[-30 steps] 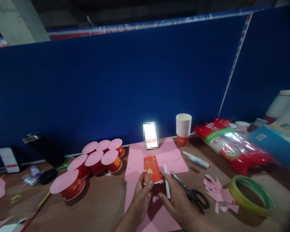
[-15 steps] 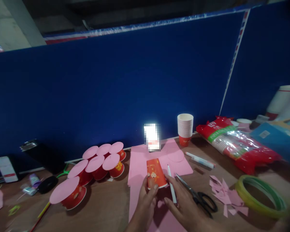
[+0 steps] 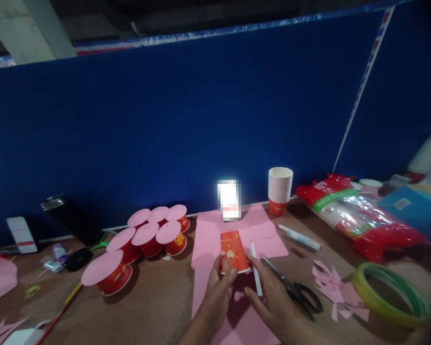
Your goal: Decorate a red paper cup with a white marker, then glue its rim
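Head view: my left hand [image 3: 218, 290] clasps the red paper cup [image 3: 233, 250], right hand [image 3: 275, 302] fingers pinching a white pen [image 3: 255, 268] at 3 o'clock.

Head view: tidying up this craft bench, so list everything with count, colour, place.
red cup: 1, red, upside down on pink paper
white pen: 1, white, beside cup
pink paper: several sheets, pink, centre
capped cups: 7, red with pink discs, left
cup stack: 1, white and red, back
scissors: 1, black handles, right of pen
cup packet: 1, red and green, right
tape ring: 1, green-yellow, right front
scraps: many, pink, by scissors
left hand: holds red cup
right hand: holds white pen
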A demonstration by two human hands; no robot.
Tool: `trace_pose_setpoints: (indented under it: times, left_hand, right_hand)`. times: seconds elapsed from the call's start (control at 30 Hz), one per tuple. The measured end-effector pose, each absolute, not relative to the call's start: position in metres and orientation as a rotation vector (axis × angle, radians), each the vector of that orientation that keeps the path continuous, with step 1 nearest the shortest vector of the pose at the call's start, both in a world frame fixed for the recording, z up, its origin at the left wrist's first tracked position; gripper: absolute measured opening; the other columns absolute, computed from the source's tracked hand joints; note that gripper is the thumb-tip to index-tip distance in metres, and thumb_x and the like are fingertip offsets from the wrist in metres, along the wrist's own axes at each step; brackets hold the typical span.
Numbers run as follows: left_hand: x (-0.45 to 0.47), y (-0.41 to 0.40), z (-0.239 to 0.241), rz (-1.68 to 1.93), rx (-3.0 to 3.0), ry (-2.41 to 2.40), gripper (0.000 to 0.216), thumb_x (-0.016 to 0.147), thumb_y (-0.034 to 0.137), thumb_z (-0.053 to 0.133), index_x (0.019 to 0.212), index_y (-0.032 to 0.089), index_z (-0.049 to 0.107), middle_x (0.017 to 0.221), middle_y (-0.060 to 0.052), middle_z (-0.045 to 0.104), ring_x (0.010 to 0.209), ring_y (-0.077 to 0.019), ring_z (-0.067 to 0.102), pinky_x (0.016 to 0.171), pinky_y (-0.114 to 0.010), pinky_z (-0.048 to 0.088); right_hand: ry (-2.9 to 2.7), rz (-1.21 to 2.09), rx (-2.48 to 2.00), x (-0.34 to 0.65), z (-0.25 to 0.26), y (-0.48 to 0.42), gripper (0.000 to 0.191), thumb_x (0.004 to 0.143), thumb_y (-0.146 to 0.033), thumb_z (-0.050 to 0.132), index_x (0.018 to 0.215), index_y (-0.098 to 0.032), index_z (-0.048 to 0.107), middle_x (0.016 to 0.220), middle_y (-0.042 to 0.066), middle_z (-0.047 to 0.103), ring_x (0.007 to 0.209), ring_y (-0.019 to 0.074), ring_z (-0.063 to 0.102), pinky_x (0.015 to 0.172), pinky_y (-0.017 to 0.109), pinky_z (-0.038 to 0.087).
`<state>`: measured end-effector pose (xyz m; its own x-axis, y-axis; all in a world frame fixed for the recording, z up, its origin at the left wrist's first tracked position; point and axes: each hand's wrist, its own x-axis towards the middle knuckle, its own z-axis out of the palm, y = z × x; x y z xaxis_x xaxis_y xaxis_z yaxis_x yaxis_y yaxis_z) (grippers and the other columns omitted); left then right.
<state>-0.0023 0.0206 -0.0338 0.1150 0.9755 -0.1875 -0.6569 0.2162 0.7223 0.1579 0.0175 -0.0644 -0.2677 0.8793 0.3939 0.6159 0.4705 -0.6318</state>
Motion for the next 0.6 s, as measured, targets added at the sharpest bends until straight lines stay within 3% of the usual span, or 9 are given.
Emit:
trace_pose_setpoints:
  times: [0.6]
  left_hand:
    - [-0.0018,0.0217,-0.0366,1.296,0.519,0.768,0.063,0.068,0.033,0.082,0.124,0.024,0.053,0.126,-0.011,0.064,0.116,-0.0302,0.061,0.104,-0.044,0.042]
  right_hand:
    - [-1.995,0.438,-1.219,0.1571,-0.0612,0.0175,0.056,0.091,-0.034,0.048,0.144,-0.017,0.039,0.139,0.014,0.056,0.127,0.0312,0.053,0.103,0.052,0.047]
